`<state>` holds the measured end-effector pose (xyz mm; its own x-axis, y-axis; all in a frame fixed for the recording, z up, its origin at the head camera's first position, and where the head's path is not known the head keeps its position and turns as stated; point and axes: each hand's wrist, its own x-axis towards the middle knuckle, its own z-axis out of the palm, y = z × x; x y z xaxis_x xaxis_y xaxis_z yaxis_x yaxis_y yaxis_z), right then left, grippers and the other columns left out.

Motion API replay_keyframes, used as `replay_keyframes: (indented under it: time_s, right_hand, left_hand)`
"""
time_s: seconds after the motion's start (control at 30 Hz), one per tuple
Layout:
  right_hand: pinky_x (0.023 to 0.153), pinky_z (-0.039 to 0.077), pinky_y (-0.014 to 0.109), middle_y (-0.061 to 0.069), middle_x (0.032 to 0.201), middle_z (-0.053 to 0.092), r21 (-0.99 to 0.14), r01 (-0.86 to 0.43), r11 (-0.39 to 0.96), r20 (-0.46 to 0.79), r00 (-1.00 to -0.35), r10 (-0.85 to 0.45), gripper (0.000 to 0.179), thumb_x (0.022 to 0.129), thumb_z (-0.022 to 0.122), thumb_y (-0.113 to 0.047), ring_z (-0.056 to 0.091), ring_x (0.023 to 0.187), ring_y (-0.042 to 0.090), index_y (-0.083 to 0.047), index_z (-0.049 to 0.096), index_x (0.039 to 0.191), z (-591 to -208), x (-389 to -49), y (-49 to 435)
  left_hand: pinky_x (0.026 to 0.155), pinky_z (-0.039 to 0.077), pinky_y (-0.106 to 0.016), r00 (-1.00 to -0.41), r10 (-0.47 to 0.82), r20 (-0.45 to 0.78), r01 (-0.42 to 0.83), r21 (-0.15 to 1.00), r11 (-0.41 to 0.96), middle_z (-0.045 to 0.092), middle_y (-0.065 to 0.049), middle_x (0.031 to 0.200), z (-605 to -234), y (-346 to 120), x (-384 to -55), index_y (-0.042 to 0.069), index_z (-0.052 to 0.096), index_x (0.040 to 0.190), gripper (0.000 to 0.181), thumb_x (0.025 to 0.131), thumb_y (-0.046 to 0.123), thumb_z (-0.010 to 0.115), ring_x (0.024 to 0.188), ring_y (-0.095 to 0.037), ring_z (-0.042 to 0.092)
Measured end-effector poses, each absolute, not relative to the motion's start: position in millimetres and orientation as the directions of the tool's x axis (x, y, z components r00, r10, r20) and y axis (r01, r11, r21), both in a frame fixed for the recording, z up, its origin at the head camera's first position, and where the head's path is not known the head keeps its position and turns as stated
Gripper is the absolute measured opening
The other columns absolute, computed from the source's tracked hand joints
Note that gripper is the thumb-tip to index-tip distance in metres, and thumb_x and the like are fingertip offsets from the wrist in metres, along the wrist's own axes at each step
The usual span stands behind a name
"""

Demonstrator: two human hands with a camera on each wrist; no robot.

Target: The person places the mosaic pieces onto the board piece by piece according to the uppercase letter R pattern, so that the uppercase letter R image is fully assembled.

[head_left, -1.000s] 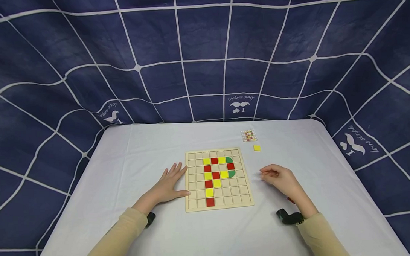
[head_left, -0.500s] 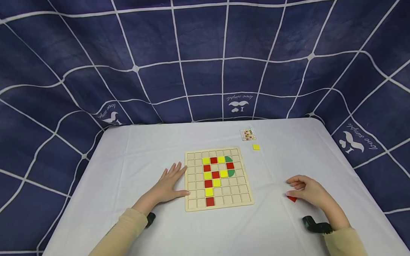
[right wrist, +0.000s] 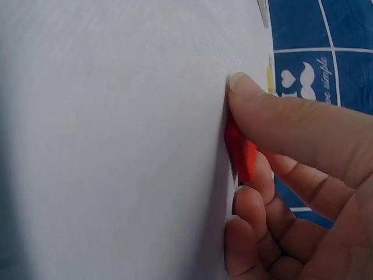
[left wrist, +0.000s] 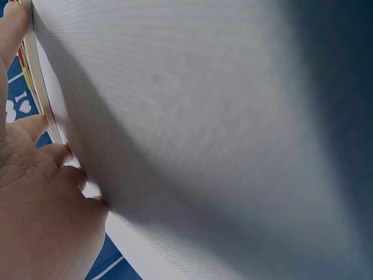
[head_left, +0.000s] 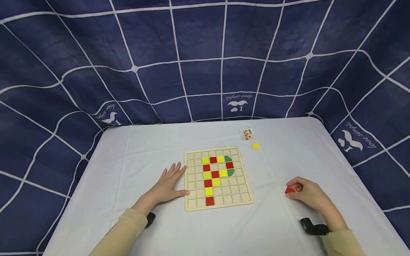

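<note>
On the white table lies a wooden grid board with red and yellow square tiles and two green rounded pieces set in its cells. My left hand rests flat with fingers spread, thumb and index fingertip at the board's left edge; the left wrist view shows the same hand along that edge. To the right of the board, my right hand pinches a red tile between thumb and fingers, low over the cloth. In the right wrist view the red tile stands tilted, partly covered by the thumb.
A loose yellow tile lies beyond the board's upper right corner. Just behind it is a small card with a coloured grid pattern. A dark blue curtain with white lines hangs behind the table and at its sides.
My right hand has moved right and toward me from beside the board, reached the red tile on the cloth, and now pinches it tilted up. The left hand stays at the board.
</note>
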<state>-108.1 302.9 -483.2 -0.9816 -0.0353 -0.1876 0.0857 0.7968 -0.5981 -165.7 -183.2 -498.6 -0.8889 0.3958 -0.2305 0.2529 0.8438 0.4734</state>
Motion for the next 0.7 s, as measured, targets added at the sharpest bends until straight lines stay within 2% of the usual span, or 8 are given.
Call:
replay_keyframes:
  time_s: [0.37, 0.53, 0.7]
  right_hand:
    - [0.061, 0.045, 0.020, 0.002, 0.084, 0.065, -0.621, 0.057, 0.782, -0.097, -0.995, -0.005, 0.025, 0.080, 0.081, -0.014, 0.054, 0.074, 0.010, -0.005, 0.069, 0.100, -485.9, -122.6, 278.2]
    - [0.065, 0.050, 0.018, 0.005, 0.091, 0.068, -0.699, 0.077, 0.711, -0.098, -0.995, 0.012, 0.028, 0.080, 0.081, -0.013, 0.059, 0.080, 0.013, -0.005, 0.068, 0.102, -480.7, -135.7, 249.7]
    - [0.068, 0.054, 0.018, 0.007, 0.096, 0.069, -0.780, 0.071, 0.622, -0.126, -0.991, -0.045, 0.028, 0.080, 0.081, -0.010, 0.063, 0.084, 0.015, -0.005, 0.067, 0.104, -477.0, -146.5, 216.3]
  left_hand:
    - [0.124, 0.003, -0.057, -0.888, 0.399, -0.228, 0.254, 0.479, 0.840, 0.011, -0.013, 0.166, -499.6, -183.8, -165.5, 0.015, 0.026, 0.157, 0.100, 0.080, 0.060, 0.072, 0.154, -0.034, 0.003]
    - [0.124, 0.004, -0.057, -0.891, 0.393, -0.227, 0.252, 0.473, 0.844, 0.012, -0.013, 0.166, -499.8, -183.6, -165.6, 0.015, 0.026, 0.157, 0.101, 0.079, 0.060, 0.072, 0.154, -0.033, 0.003]
    - [0.124, 0.004, -0.056, -0.893, 0.388, -0.227, 0.247, 0.471, 0.847, 0.011, -0.013, 0.166, -499.7, -183.2, -165.3, 0.015, 0.026, 0.157, 0.101, 0.079, 0.060, 0.072, 0.154, -0.033, 0.003]
